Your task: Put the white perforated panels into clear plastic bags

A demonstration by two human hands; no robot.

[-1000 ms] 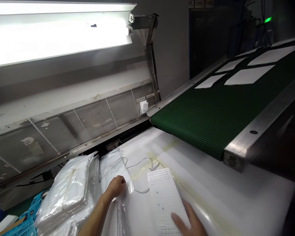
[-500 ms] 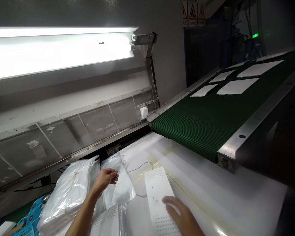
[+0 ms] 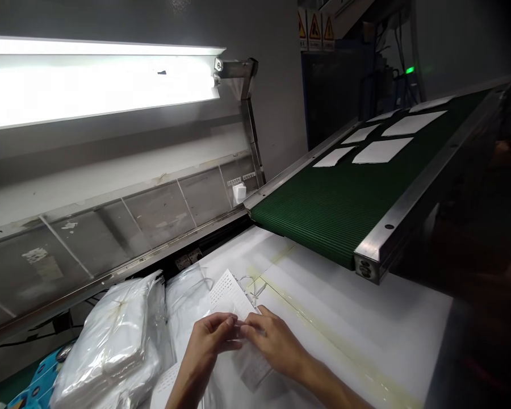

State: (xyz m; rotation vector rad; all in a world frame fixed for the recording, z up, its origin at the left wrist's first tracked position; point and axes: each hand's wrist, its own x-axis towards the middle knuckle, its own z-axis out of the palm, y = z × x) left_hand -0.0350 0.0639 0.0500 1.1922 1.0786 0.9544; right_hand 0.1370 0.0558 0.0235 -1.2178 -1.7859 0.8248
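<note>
My left hand [image 3: 213,338] and my right hand [image 3: 275,341] meet above the white table, fingertips pinched together at what looks like the mouth of a clear plastic bag [image 3: 252,368]. Beneath and behind the fingers lies a flat white panel [image 3: 229,294] with rows of small slots, tilted up to the left; my hands cover its middle. Whether the panel is inside the bag cannot be told. Another slotted white panel [image 3: 164,386] shows partly left of my left wrist. Flat clear bags [image 3: 185,298] lie beyond it.
A tied stack of clear plastic bags [image 3: 111,329] stands at left, beside a blue container [image 3: 42,380]. A green conveyor belt [image 3: 315,210] with metal rails carries several white panels [image 3: 383,150]. A bright tube lamp [image 3: 102,79] hangs above. Thin cord [image 3: 255,289] lies near the panel.
My left hand has moved right from the flat bags and my right hand has moved left and up, so they now meet. The slotted panel has turned and shifted left. The view has swung slightly right.
</note>
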